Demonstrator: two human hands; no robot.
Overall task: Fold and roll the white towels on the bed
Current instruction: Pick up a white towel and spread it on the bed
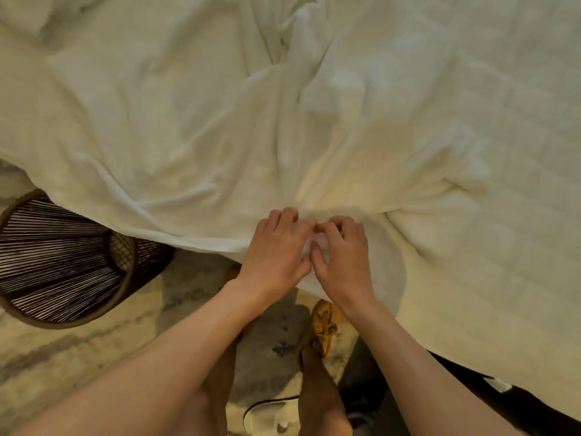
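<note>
Towel [176, 158] is bunching under my curled fingers; I am pinching its near edge with left hand [276, 253] and right hand [342, 259], close together.

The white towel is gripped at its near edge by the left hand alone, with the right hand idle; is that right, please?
Not quite: in the head view the right hand also grips the white towel at its near edge, beside the left hand.
</note>
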